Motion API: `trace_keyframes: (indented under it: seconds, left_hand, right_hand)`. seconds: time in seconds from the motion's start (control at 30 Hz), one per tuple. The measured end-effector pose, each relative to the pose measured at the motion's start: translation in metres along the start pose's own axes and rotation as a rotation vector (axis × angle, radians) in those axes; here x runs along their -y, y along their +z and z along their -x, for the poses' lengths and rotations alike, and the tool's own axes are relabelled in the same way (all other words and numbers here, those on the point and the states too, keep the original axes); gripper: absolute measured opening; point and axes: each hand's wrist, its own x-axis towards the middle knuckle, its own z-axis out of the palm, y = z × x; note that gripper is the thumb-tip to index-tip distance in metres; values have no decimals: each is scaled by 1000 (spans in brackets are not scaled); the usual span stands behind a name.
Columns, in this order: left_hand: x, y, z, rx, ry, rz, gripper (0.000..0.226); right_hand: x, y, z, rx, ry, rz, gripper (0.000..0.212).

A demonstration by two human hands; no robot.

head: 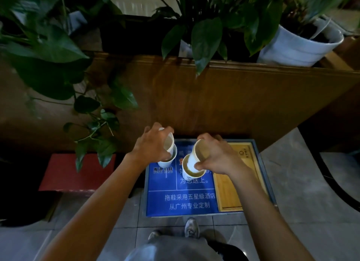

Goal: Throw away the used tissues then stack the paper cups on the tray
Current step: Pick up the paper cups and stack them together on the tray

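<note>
My left hand (151,143) grips a white paper cup (169,141), tilted with its base partly inside a second cup (168,161) that stands on the blue tray (181,202). My right hand (216,155) holds another white paper cup (198,153), tipped toward me so that its open mouth shows. Its base sits inside a cup (190,175) standing near the tray's middle, which holds brownish liquid. No tissues are visible.
A wooden tea board (231,190) lies along the tray's right side. A red stool (64,173) stands to the left. A wooden counter (214,97) rises behind, with leafy plants and a white pot (298,46). My shoes (191,227) rest on the grey tiled floor.
</note>
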Motion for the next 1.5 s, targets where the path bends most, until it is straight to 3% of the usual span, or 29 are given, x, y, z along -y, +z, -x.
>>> trace_keyframes:
  seconds: [0.67, 1.5]
  left_hand:
    - [5, 42, -13, 151, -106, -24, 82]
    - [-1, 57, -18, 126, -123, -89, 82]
  right_hand:
    - [-13, 53, -12, 199, -31, 76, 95]
    - [-30, 81, -18, 141, -53, -2, 93]
